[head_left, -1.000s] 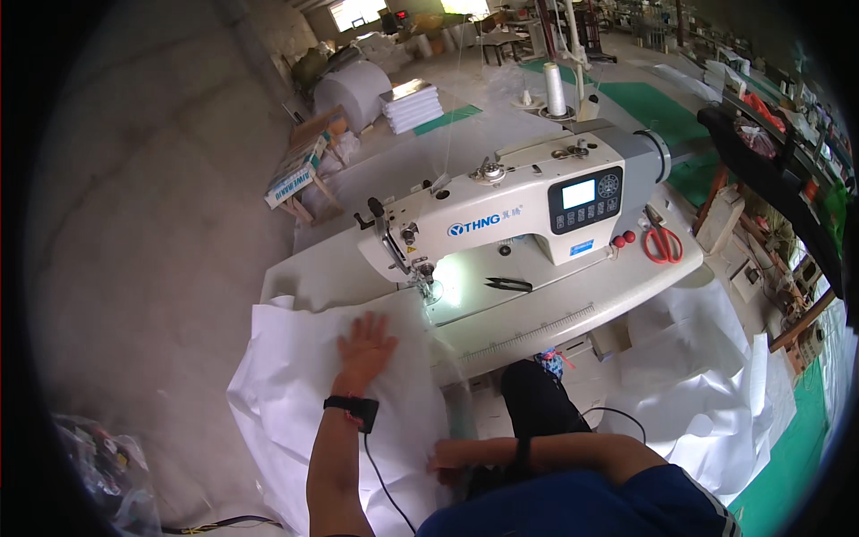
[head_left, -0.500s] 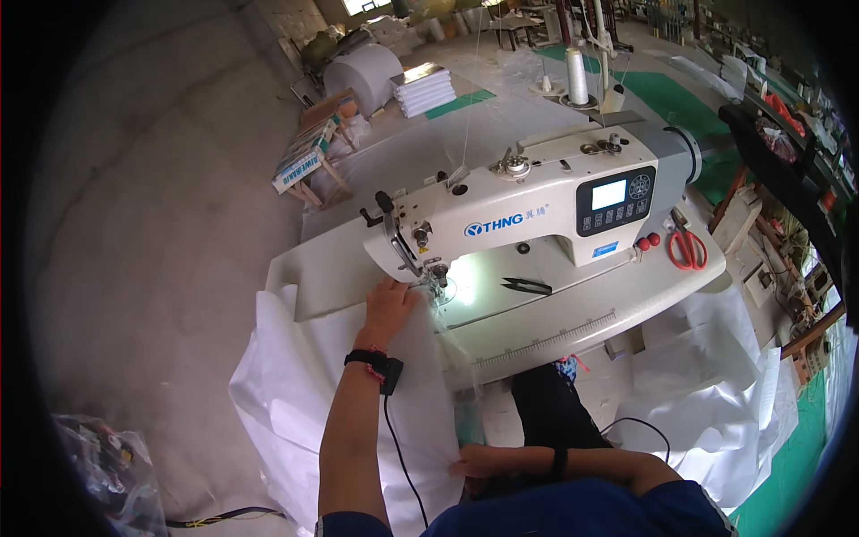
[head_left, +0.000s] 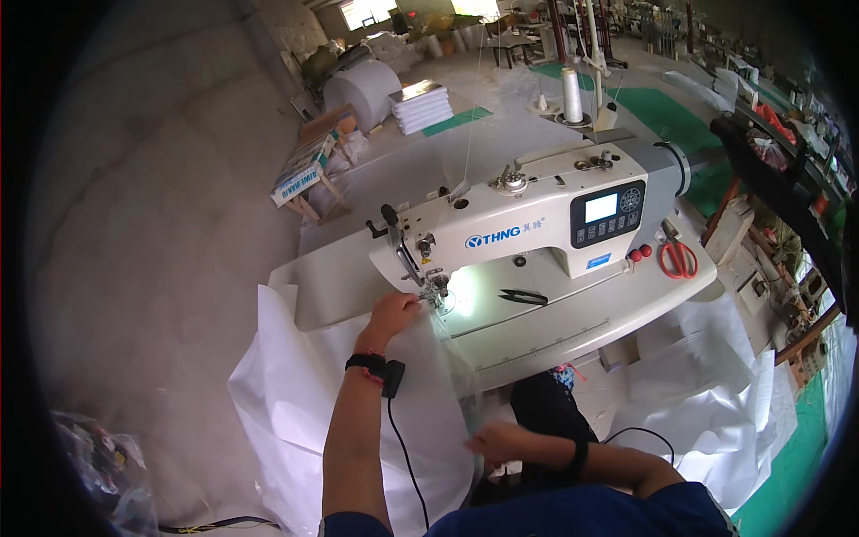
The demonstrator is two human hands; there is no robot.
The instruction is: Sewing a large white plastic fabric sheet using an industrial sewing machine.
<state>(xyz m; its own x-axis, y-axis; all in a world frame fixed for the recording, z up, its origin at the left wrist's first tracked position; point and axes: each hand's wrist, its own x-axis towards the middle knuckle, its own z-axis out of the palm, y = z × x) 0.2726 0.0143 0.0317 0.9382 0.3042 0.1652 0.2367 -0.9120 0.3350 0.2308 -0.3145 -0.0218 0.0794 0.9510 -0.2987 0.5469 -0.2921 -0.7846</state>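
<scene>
A white sewing machine [head_left: 510, 219] stands before me, its lamp lighting the needle area [head_left: 438, 291]. Under the presser foot runs the edge of a big white sheet [head_left: 412, 394], which drapes down over the table's front. Along its right edge is a clear, see-through strip [head_left: 458, 362]. My left hand [head_left: 394, 316] is closed on the sheet just left of the needle, fingers curled. Lower down, my right hand [head_left: 503, 443] is at the sheet's right edge, its fingers bent and slightly blurred, seeming to pinch that edge.
Black thread snips [head_left: 523, 297] lie on the machine bed, and red-handled scissors [head_left: 678, 259] at its right end. A thread cone [head_left: 573, 97] stands behind the machine. More white sheeting [head_left: 716, 403] hangs at the right. A cable [head_left: 407, 456] trails from my left wrist.
My left hand has gone from lying flat on the sheet to curled fingers, slightly lower. My right hand has shifted right and up along the sheet's edge. The view has shifted slightly.
</scene>
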